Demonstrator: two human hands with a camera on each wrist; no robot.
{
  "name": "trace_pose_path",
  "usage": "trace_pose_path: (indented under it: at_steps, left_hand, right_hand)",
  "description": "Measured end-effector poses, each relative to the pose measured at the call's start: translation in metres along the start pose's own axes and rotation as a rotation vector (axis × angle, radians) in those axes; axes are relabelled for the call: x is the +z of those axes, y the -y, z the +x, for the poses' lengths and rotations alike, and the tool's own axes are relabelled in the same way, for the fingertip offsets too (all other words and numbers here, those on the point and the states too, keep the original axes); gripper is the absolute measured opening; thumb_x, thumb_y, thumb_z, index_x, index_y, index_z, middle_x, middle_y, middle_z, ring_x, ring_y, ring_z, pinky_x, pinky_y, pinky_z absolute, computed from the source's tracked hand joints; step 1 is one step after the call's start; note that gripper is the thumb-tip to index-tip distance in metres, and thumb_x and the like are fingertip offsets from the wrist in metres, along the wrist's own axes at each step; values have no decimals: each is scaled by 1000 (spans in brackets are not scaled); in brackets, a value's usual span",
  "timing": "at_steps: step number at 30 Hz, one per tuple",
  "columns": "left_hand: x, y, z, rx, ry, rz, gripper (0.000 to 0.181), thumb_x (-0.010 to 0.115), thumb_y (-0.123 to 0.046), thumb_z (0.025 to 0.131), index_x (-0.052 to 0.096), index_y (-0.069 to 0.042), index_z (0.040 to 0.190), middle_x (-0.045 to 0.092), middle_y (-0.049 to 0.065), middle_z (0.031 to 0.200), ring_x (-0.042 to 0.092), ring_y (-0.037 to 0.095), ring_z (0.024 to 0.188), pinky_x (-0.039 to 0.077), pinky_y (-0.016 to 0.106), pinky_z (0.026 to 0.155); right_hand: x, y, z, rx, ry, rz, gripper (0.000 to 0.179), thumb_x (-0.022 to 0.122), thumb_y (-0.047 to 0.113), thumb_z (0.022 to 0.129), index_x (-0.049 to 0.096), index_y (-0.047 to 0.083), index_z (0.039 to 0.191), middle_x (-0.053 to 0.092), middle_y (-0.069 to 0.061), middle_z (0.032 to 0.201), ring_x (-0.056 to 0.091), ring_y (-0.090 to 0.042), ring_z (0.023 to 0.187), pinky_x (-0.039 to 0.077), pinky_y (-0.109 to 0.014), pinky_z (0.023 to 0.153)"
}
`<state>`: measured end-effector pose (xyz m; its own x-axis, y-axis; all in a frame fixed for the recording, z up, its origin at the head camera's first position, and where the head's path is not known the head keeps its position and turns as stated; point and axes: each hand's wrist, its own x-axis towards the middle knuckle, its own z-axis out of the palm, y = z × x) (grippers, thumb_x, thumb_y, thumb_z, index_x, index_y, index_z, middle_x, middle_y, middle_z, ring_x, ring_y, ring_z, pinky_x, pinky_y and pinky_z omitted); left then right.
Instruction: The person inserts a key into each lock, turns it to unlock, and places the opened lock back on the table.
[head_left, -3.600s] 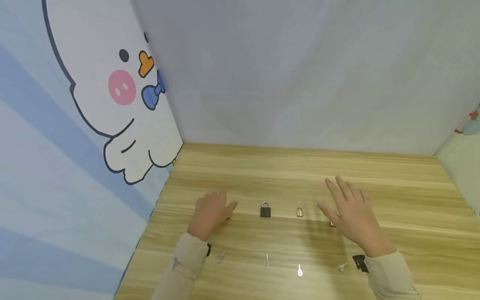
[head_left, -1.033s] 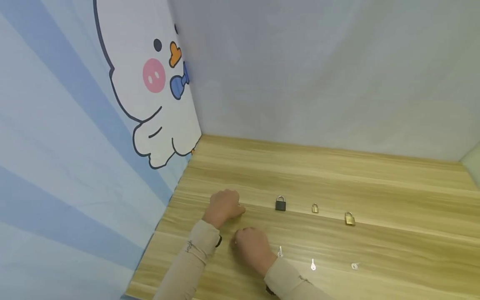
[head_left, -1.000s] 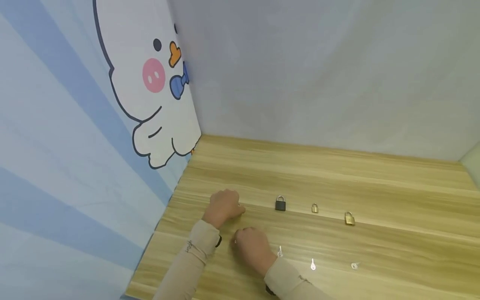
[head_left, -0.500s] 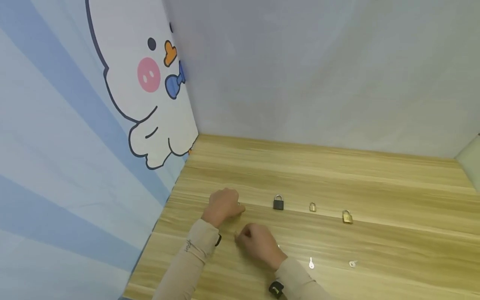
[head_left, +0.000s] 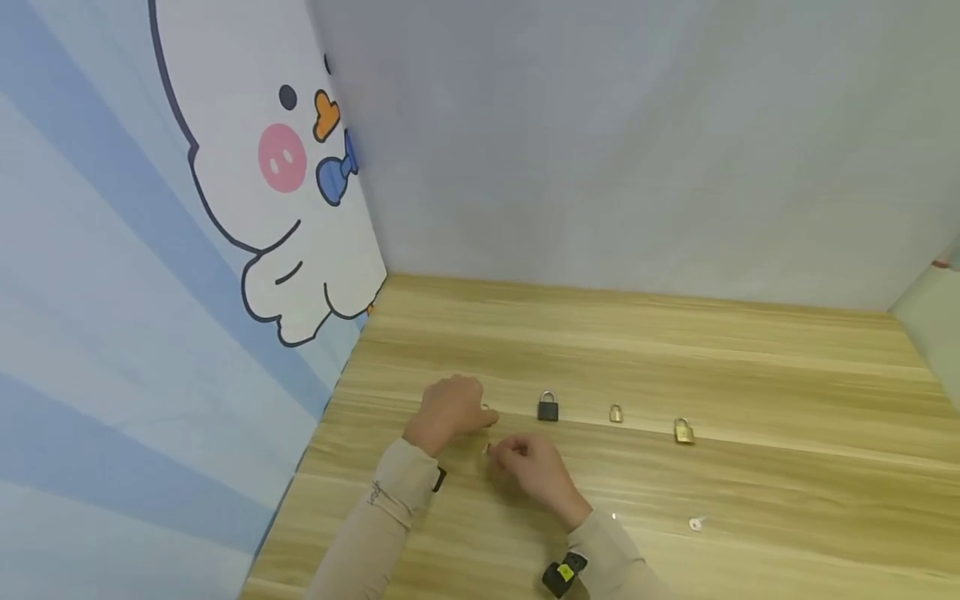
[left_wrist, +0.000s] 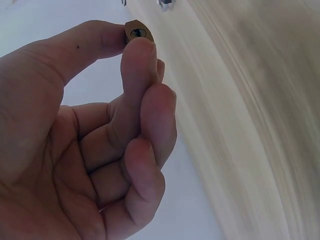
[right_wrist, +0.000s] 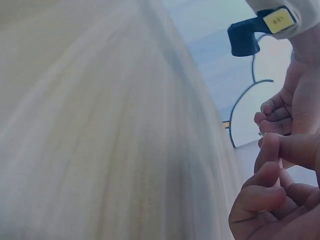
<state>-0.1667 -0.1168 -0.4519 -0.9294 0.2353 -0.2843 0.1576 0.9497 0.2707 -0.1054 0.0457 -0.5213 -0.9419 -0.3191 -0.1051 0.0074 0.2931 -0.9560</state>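
My left hand point(head_left: 448, 410) pinches a small brass padlock point(left_wrist: 138, 33) between thumb and index finger; its keyhole end shows in the left wrist view. In the head view the fingers cover most of that padlock, with a bit of shackle peeking out. Just below and to the right, my right hand point(head_left: 542, 473) pinches a small metal key point(head_left: 487, 448), only its tip showing past the fingertips. The key tip is close to the left hand's fingers. In the right wrist view, the curled right fingers point(right_wrist: 257, 197) hide the rest of it.
A black padlock point(head_left: 548, 408), a tiny brass padlock point(head_left: 616, 414) and a larger brass padlock point(head_left: 683, 432) lie in a row to the right on the wooden table point(head_left: 787, 375). Nearer lies a key point(head_left: 696, 524); another bright key tip point(head_left: 613, 517) shows beside the right sleeve.
The right hand came from the right side to the left, and the leftmost key left the table. Lately it has risen with the key toward the left hand, which has stayed nearly in place.
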Motion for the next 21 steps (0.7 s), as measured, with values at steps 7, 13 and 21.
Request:
trace_pose_path:
  at_steps: [7,13,21]
  left_hand:
    - [-4,-7,0,23,-6,1,44,67,-33,88,42,-16,55,34,-7,46,31,9,43,26,25,42]
    - [-4,-12,1,58,5,5,45,66,-35,89,44,-16,55,36,-8,43,30,8,41,24,24,41]
    - [-6,-19,1,74,5,38,46,65,-34,91,47,-15,53,38,-8,41,30,7,39,23,23,40]
  right_hand:
    - [-5,3,1,62,-56,58,20,60,13,99,72,-2,95,71,-15,90,65,-25,82,49,-30,66]
    - [-7,6,2,75,-77,97,21,60,13,99,70,-5,94,70,-15,88,65,-27,84,49,-32,70]
    - [-10,5,2,108,-80,165,23,60,14,99,70,-6,97,69,-16,86,43,-10,58,35,-23,50]
